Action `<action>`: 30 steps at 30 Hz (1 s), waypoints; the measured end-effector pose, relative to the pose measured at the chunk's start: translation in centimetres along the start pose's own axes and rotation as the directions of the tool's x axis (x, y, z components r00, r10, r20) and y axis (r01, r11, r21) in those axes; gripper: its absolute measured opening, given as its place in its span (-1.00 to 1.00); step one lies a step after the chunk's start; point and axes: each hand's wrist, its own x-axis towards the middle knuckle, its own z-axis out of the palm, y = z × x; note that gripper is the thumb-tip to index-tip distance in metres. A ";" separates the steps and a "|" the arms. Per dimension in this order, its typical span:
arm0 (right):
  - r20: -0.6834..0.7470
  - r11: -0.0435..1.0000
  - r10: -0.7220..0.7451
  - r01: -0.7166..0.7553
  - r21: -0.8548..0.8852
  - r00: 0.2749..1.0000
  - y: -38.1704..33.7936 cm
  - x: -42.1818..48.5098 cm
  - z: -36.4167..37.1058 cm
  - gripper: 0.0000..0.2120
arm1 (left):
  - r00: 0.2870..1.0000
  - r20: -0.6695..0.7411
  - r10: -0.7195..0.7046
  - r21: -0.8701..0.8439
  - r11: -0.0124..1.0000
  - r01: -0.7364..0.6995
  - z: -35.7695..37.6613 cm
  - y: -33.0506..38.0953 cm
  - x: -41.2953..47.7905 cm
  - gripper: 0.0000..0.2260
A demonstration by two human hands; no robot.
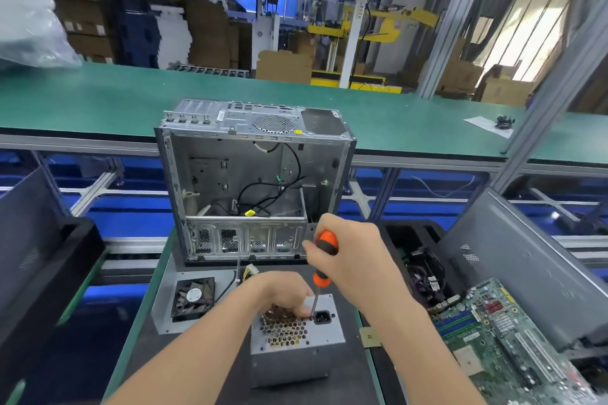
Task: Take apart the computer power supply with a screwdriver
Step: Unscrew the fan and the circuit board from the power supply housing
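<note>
At the left edge of the surface (348, 381) lies a fan (193, 297) on a grey metal plate (161, 316); leave it there, well apart from your work.

Your left hand (283, 293) rests on the power supply (289, 362), which stands near the front edge of the surface, just in front of the open computer case (253, 187). The fingers are bent down, close together, onto the honeycomb grille face. Whether they pinch the shaft or only press the metal, the view does not tell. Bear down with that hand so the box cannot twist or skate.

Your right hand (348, 256) has its fingers wrapped round the orange and black handle of the screwdriver (324, 260), with the tip down at a screw just left of the black mains socket (323, 317). The shaft leans a little. Judging from that, bring the handle over until the shaft stands straight above the screw, push down firmly before you turn, and turn slowly, since a slanted tip is likely to ride out and chew the head. Keep your left fingertips clear of the tip in case it slips.

A motherboard (493, 339) lies beyond the right edge; put loose screws on the surface, not there.
</note>
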 end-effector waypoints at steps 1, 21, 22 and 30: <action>0.024 1.000 0.012 -0.012 0.005 1.000 0.0 0.3 0.2 -0.75 | 1.000 -0.006 0.010 -0.002 1.000 -0.010 0.1 -0.6 0.4 -0.85; 0.416 0.899 0.077 0.118 -0.422 0.906 -1.7 5.0 -3.4 -0.58 | 1.000 0.013 0.002 -0.097 0.995 -0.001 -0.1 -1.5 0.9 -0.72; 0.379 0.867 0.119 0.090 -0.490 0.918 -1.8 5.1 -3.1 -0.50 | 1.000 0.008 -0.003 -0.120 0.993 0.004 0.0 -1.4 0.6 -0.81; 0.572 0.943 -0.113 0.268 -0.195 0.812 -2.2 4.2 -3.8 -0.92 | 0.999 -0.007 0.039 -0.142 0.989 -0.039 0.1 -1.1 -0.1 -0.85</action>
